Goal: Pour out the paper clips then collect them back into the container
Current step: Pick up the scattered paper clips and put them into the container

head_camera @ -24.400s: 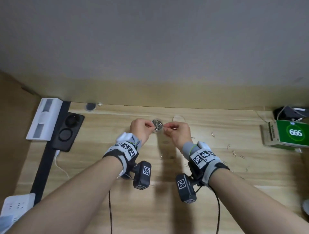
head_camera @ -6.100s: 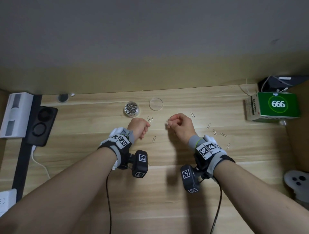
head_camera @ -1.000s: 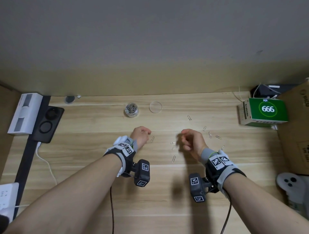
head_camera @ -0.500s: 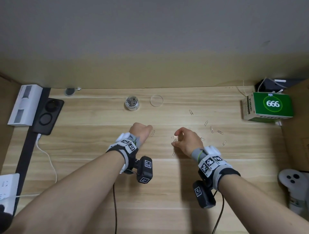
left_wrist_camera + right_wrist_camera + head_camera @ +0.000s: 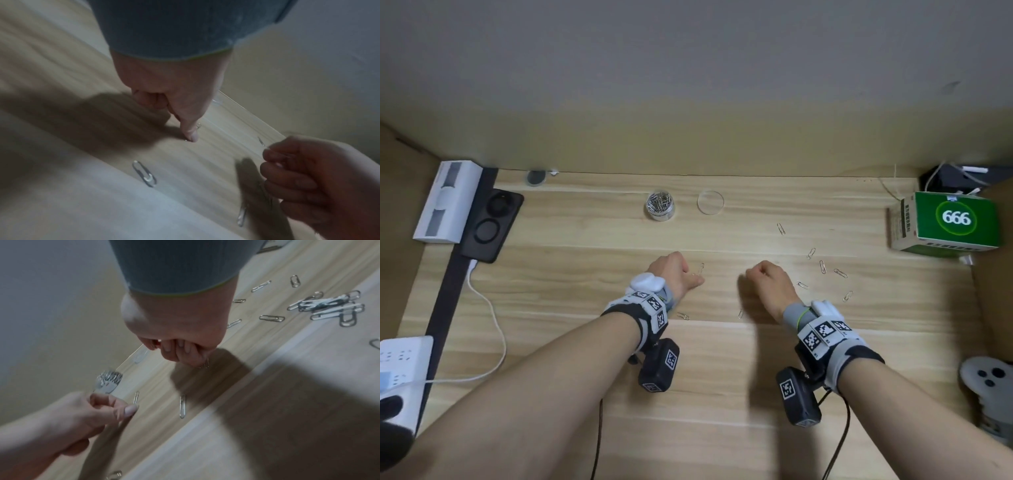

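Note:
A small clear container full of paper clips stands at the back of the wooden desk, its round lid beside it. Several loose paper clips lie to the right of my hands. My left hand has curled fingers, and its thumb tip is down on the desk at a clip's end. Another clip lies just past it. My right hand is a fist above the desk, with a clip dangling from its curled fingers. Single clips lie near each wrist.
A green box sits at the right edge, a white-and-black device and a power strip at the left. A heap of clips shows in the right wrist view. A white controller lies near right.
My right hand has closed from a reaching pinch into a fist, and the clip that lay at its fingertips is no longer on the desk. My left hand has hardly moved.

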Demonstrator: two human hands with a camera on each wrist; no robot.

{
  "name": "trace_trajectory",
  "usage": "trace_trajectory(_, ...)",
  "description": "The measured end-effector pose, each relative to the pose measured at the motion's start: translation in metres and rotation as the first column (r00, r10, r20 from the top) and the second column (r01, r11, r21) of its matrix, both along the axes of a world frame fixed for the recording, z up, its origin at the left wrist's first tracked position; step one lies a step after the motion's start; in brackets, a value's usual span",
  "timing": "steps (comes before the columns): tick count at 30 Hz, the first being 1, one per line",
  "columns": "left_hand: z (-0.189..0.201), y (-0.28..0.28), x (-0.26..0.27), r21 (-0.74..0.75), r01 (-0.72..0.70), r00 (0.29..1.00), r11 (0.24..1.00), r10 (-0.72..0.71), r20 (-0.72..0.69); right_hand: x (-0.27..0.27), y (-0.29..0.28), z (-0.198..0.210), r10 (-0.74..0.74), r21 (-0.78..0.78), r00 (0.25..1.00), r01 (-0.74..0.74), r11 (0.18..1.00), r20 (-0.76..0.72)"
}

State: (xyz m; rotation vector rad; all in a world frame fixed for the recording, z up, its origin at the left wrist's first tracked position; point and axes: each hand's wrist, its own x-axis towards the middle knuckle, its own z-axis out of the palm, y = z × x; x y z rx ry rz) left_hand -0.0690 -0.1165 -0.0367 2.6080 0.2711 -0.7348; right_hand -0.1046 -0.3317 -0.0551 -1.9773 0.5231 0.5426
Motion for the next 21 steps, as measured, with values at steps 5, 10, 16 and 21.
trace_trajectory(5, -0.004, -0.01, 0.001, -0.047, -0.008, 1.0, 0.999, 0.008, -0.015, 0.002, 0.0, 0.021, -0.193, 0.32, 0.977, 0.212, 0.924, -0.091)
trace_trajectory(10, -0.008, -0.006, -0.003, -0.132, -0.111, 0.99, 0.985, 0.097, -0.102, 0.003, 0.003, 0.027, -0.237, 0.594, 0.935, 0.351, 0.724, -0.263)
trace_trajectory(16, 0.023, 0.013, 0.009, -0.446, -0.452, 0.892, 0.772, 0.399, -0.213, 0.021, 0.02, 0.033, -0.178, 0.679, 0.913, 0.394, 0.619, -0.368)
trace_trajectory(21, 0.056, 0.046, 0.047, -0.598, -0.626, 0.755, 0.5, 0.581, -0.305, 0.053, 0.055, 0.051, -0.253, 0.689, 0.881, 0.47, 0.551, -0.399)
